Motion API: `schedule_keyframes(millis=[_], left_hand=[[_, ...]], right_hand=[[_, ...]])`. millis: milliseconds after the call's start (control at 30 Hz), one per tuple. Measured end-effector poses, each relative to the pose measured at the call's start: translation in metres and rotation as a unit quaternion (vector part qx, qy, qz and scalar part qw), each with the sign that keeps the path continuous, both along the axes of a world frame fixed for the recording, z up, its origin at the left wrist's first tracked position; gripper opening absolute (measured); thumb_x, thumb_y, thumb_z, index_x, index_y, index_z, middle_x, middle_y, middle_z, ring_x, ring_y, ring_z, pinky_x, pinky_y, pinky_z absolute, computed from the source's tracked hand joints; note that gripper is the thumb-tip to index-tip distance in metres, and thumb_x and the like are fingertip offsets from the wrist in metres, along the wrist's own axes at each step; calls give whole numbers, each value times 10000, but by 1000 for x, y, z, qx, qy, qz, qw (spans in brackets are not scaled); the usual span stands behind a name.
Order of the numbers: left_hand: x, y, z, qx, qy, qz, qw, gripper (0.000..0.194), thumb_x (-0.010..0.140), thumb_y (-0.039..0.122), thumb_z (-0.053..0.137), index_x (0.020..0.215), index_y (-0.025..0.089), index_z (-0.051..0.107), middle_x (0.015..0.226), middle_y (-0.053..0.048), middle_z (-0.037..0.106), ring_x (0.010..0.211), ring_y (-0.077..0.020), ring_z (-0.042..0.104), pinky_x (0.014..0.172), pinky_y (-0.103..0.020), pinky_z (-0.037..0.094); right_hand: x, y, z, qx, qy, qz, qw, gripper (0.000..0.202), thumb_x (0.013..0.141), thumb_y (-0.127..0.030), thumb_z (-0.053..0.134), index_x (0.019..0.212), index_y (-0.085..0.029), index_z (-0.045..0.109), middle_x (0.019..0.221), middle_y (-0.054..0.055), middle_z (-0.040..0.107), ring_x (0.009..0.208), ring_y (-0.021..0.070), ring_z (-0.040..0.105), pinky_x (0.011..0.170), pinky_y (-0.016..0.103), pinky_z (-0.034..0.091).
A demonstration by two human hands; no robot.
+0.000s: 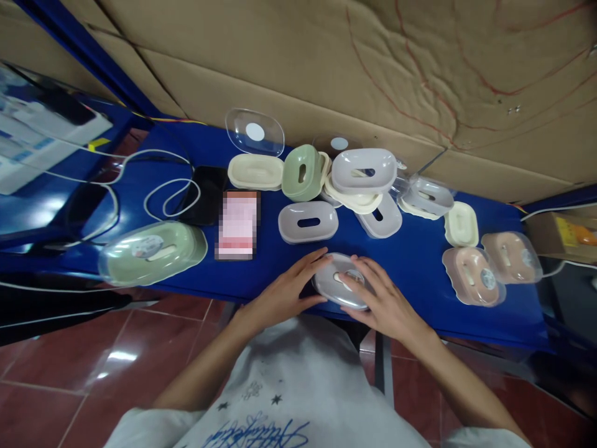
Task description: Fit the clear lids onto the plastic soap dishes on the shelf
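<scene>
On the blue table (415, 267) by the cardboard (289, 56), left hand (291, 289) and right hand (385, 298) clamp their grip around one box (333, 283); two pink boxes (471, 274) lie right.

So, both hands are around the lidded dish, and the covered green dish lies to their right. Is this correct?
Not quite: the covered green dish lies to their left, as the head view shows. The left hand and right hand are indeed around the lidded dish.
</scene>
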State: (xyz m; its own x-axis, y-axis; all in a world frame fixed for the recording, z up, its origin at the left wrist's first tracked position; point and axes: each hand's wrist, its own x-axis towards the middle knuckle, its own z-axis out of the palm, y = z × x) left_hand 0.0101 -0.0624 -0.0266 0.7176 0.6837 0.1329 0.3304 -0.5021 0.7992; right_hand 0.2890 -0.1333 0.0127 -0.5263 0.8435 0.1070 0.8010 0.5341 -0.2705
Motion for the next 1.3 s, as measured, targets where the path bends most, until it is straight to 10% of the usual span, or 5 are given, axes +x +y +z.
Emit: schedule_keyframes(millis=[300, 400, 567, 933, 1300], left_hand=[[-14, 4, 11, 286, 31, 215, 933, 587, 992, 146, 712, 1536, 276, 536, 1510, -152, 603, 1457, -350, 557, 1203, -569, 492], [-14, 11, 7, 286, 104, 230, 924, 519, 1014, 191, 683, 1516, 223, 555, 1522, -177, 604, 1472, -390, 536, 1224, -637, 437], [-12, 10, 2, 245, 119, 185, 944, 422, 1040, 189, 627, 1459, 235, 611, 1499, -125, 642, 1470, -346, 538, 1191, -559, 500], [5, 4, 4, 310, 68, 203, 926, 361, 987, 122, 685, 1327, 241, 663, 1442, -140, 656, 1371, -318, 622, 1200, -582, 462], [81, 24, 29, 321, 145, -37, 935, 537, 1062, 162, 571, 1594, 171, 497, 1704, -133, 456, 1568, -293, 451, 1297, -494, 380]], right_hand=[[158, 46, 75, 123, -42, -341, 931, 759, 931, -481, 802, 1560, -189, 496, 1529, 214, 587, 1443, 339, 550, 1200, 470, 428], [216, 89, 71, 58, -128, -513, 847, 741, 974, -519, 742, 1536, -108, 486, 1449, 262, 603, 1391, 313, 553, 1097, 399, 423], [268, 131, 36, -46, -182, -570, 800, 891, 1014, -700, 567, 1579, -34, 388, 1527, 331, 486, 1419, 334, 446, 1028, 431, 346], [266, 126, 32, -84, -179, -623, 757, 911, 972, -688, 615, 1624, -111, 348, 1563, 341, 503, 1398, 401, 525, 1010, 507, 356], [261, 125, 19, 33, -226, -627, 745, 829, 1036, -617, 508, 1561, 23, 463, 1459, 422, 528, 1392, 420, 472, 930, 524, 345]])
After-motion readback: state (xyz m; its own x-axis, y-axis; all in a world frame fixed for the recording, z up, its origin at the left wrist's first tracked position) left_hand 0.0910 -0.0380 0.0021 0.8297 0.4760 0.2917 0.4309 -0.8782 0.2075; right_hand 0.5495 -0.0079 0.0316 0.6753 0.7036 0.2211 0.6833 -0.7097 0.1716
